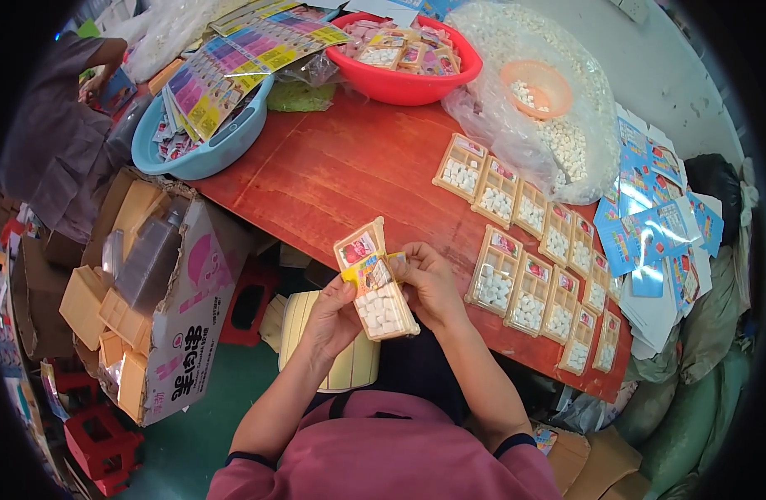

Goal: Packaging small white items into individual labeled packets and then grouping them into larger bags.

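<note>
Above my lap, a cream plastic compartment tray (384, 315) is tilted between my two hands. White pebble-like pieces fill its lower section, and a pink packet sits in its upper one. My left hand (331, 323) grips the tray's left side with the thumb on top. A small yellow printed card (368, 275) lies across the tray's middle. At the tray's right edge, my right hand (431, 283) pinches a yellow piece that looks like part of this card; its fingertips partly hide it. Rows of similar filled trays (494, 279) lie on the red table to the right.
On the red table (341, 158) stand a blue basin (204, 158) with printed sheets (241, 71) and a red basin (399, 87) of packets. A plastic bag of white pieces (570, 142) holds an orange bowl (537, 87). A carton of empty trays (191, 317) stands left, near another person (54, 133).
</note>
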Demonstrator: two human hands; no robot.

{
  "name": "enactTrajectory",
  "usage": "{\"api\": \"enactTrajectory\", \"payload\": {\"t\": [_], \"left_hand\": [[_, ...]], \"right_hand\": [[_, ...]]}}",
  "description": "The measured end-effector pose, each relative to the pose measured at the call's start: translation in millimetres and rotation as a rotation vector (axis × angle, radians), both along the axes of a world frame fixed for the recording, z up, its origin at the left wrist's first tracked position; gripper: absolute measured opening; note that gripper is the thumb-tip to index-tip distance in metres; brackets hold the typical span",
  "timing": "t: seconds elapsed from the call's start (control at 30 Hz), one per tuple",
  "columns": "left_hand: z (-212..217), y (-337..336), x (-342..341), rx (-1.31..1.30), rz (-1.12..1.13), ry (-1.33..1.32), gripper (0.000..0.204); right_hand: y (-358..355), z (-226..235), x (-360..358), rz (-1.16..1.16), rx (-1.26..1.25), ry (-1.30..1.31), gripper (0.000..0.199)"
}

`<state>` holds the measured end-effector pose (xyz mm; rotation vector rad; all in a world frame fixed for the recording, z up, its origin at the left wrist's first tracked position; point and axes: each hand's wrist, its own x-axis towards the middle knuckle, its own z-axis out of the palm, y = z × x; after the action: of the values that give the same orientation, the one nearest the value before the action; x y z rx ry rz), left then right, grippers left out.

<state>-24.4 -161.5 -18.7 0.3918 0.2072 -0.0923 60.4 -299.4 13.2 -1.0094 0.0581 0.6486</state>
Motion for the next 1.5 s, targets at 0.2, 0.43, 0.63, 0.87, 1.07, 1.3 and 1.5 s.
{"api": "enactTrajectory", "payload": {"t": [0.2, 0.43, 0.63, 0.87, 1.07, 1.3, 1.5], "left_hand": [[-14, -3, 0, -0.153, -0.06, -0.039, 0.047], [-7, -1, -2, -0.062, -0.065, 0.061, 0.042], [-1, 0, -9, -0.304, -0.08, -0.002, 0.055], [13, 1, -7, -0.228, -0.102, -0.053, 0.04], [4, 9, 4, -0.485, -0.079, -0.13, 0.026], [17, 15, 11, 0.049, 0.145, 0.007, 0.036], [26, 12, 21, 0.303, 0.292, -0.011, 0.03]], "right_hand": [[17, 28, -10, 0.166, -0.054, -0.101, 0.026], [27, 57, -13, 0.248, -0.379, -0.289, 0.033], [22, 56, -9, 0.331, -0.52, -0.511, 0.033], [17, 57, 0, 0.413, -0.324, -0.263, 0.025], [12, 41, -3, 0.241, -0.403, -0.361, 0.018], [-4, 53, -18, 0.238, -0.369, -0.562, 0.035], [-10, 23, -14, 0.213, -0.347, -0.465, 0.031]]}}
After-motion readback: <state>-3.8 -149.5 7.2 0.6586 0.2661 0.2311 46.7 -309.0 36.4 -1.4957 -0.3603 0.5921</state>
